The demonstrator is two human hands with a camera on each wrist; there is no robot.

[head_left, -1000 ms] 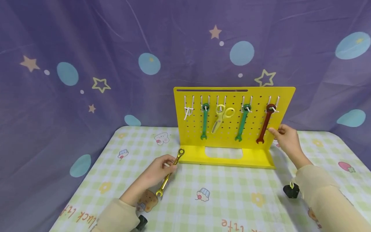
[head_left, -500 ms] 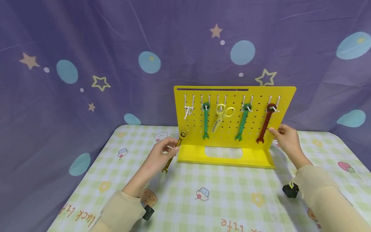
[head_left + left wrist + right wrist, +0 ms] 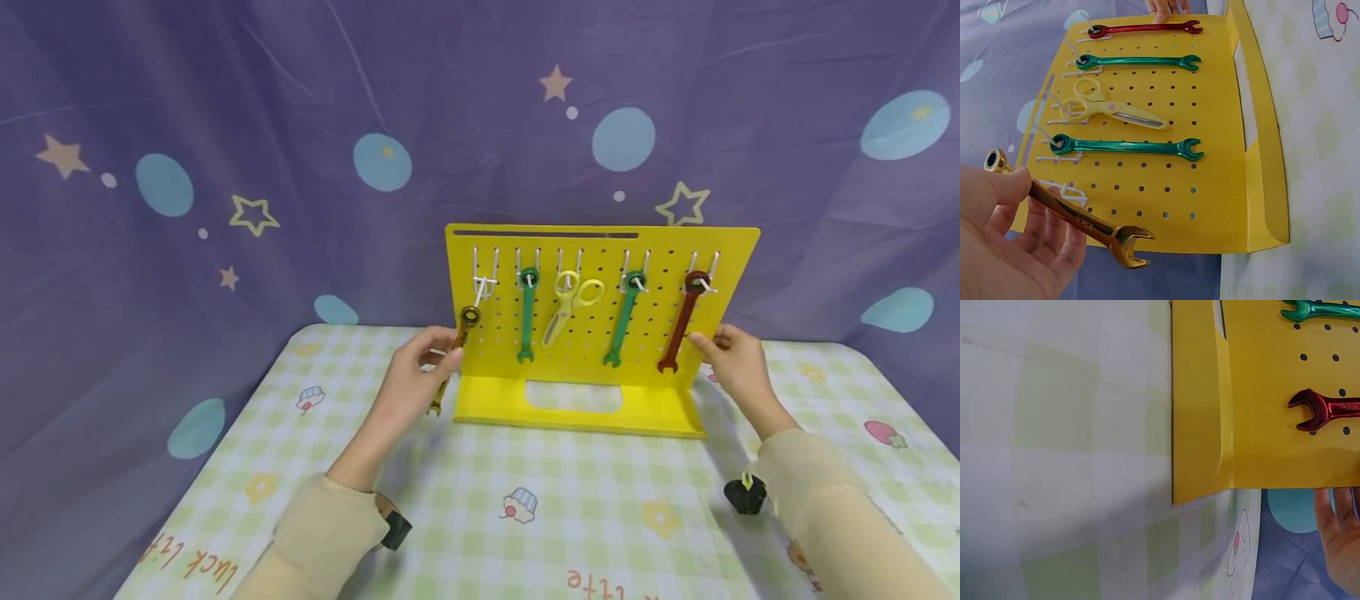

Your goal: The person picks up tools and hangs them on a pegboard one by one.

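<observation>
My left hand (image 3: 416,375) pinches a gold combination wrench (image 3: 1085,219) by its shaft, between thumb and fingers. The wrench's ring end points up, just under the white hook (image 3: 484,287) at the left of a yellow pegboard (image 3: 570,367); its open jaw hangs low. At the board's right edge, my right hand (image 3: 738,367) holds on, thumb in front and fingers behind. On other hooks hang a green wrench (image 3: 528,317), yellow scissors (image 3: 573,302), a second green wrench (image 3: 625,321) and a red wrench (image 3: 682,325) beside my right thumb.
The pegboard's base ledge (image 3: 495,400) stands on a table with a green checked cloth (image 3: 585,517). Behind it hangs a purple curtain (image 3: 480,100) with stars and blue spots. A small black object (image 3: 746,496) shows by the right sleeve.
My left hand has risen toward the pegboard with the gold wrench, bringing its ring end from beside the base up below the left hook. The right hand has stayed on the edge.
</observation>
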